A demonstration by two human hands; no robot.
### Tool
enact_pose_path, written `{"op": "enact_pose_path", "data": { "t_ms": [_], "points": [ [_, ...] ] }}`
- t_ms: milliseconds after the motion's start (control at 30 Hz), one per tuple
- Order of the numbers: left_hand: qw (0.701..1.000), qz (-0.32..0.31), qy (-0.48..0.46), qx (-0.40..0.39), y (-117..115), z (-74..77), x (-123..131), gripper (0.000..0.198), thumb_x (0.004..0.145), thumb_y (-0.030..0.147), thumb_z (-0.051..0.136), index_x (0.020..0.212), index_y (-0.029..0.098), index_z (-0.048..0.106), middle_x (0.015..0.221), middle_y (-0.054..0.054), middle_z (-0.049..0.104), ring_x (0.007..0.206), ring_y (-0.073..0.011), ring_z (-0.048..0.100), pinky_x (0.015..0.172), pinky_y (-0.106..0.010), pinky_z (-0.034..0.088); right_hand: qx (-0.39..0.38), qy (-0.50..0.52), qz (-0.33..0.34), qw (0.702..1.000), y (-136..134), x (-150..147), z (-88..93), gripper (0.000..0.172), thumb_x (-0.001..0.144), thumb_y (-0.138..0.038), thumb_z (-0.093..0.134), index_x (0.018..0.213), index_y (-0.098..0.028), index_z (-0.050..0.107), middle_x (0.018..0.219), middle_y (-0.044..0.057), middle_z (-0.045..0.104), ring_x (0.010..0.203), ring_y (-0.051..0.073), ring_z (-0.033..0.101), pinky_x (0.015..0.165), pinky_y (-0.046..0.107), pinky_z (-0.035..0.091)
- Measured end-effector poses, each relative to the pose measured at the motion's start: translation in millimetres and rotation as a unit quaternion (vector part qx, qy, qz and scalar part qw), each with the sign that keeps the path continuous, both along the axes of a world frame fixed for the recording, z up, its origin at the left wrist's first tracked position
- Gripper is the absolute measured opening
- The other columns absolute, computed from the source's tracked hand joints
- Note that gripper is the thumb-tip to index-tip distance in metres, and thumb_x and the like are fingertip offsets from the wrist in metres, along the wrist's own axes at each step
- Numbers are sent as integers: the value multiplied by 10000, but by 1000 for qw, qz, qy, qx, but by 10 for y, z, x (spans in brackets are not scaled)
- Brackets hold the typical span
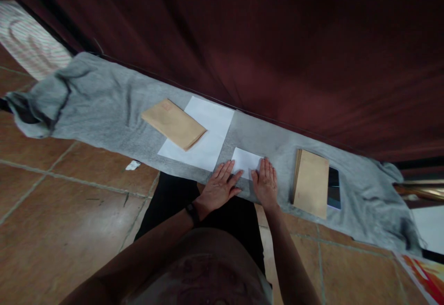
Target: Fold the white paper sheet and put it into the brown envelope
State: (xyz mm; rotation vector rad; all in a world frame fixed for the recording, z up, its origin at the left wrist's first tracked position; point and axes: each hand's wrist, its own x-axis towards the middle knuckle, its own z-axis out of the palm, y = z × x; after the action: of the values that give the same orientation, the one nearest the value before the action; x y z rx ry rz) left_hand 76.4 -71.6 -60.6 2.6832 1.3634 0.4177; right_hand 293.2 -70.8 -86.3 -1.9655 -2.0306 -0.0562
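Observation:
A small folded white paper [245,160] lies on the grey cloth in front of me. My left hand [222,183] rests flat at its left side, fingers stretched over the near left corner. On the right edge of the paper lies my right hand [265,181], its fingers extended and pointing away from me. Neither hand grips anything. Left of the folded paper is a larger white sheet [213,131], partly covered by a stack of brown envelopes [173,122]. To the right of my right hand sits another stack of brown envelopes [311,183].
Partly under the right stack is a dark phone [334,188]. The grey cloth [114,106] covers a long narrow surface, bunched at its left end. A dark red curtain [243,41] hangs behind it. A white scrap [132,165] lies on the tiled floor [79,203].

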Motion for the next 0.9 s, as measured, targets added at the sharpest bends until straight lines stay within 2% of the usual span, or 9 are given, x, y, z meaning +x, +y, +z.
{"op": "enact_pose_path", "data": {
  "t_ms": [367, 633, 733, 800, 900],
  "points": [
    [1000, -4, 25, 1, 5, 14, 2, 712, 978, 543, 510, 1560, 162, 359, 1645, -187, 291, 1537, -301, 253, 1251, -483, 231, 35, -25, -21, 999, -140, 98, -45, 635, 1072, -422, 337, 1591, -64, 259, 1596, 223, 374, 1479, 317, 354, 1192, 529, 284],
    [999, -7, 9, 30, 31, -49, -8, 688, 975, 517, 528, 1527, 122, 415, 1625, -204, 328, 1524, -327, 281, 1234, -504, 266, 36, -3, -56, 998, -170, 76, -48, 616, 1069, -401, 326, 1601, -99, 253, 1592, 193, 398, 1474, 315, 365, 1195, 527, 292],
    [999, -9, 9, 42, 42, -79, -10, 690, 969, 496, 547, 1525, 110, 414, 1627, -211, 318, 1521, -339, 283, 1227, -515, 279, 53, 15, -70, 996, -178, 69, -27, 586, 1066, -341, 330, 1605, -124, 250, 1604, 170, 385, 1492, 301, 340, 1197, 526, 299],
    [999, -12, 9, 49, 47, -103, -15, 696, 966, 491, 551, 1530, 112, 406, 1629, -211, 311, 1521, -341, 281, 1222, -524, 289, 62, 23, -58, 996, -193, 38, -5, 566, 1062, -288, 321, 1603, -134, 256, 1621, 158, 358, 1507, 287, 315, 1201, 526, 300],
    [998, -16, 9, 58, 53, -137, -25, 690, 966, 493, 543, 1524, 107, 417, 1622, -217, 324, 1517, -344, 292, 1215, -528, 304, 51, 27, 14, 998, -237, -70, 31, 551, 1058, -259, 331, 1595, -148, 282, 1623, 131, 364, 1517, 260, 304, 1209, 506, 305]
  ]
}}
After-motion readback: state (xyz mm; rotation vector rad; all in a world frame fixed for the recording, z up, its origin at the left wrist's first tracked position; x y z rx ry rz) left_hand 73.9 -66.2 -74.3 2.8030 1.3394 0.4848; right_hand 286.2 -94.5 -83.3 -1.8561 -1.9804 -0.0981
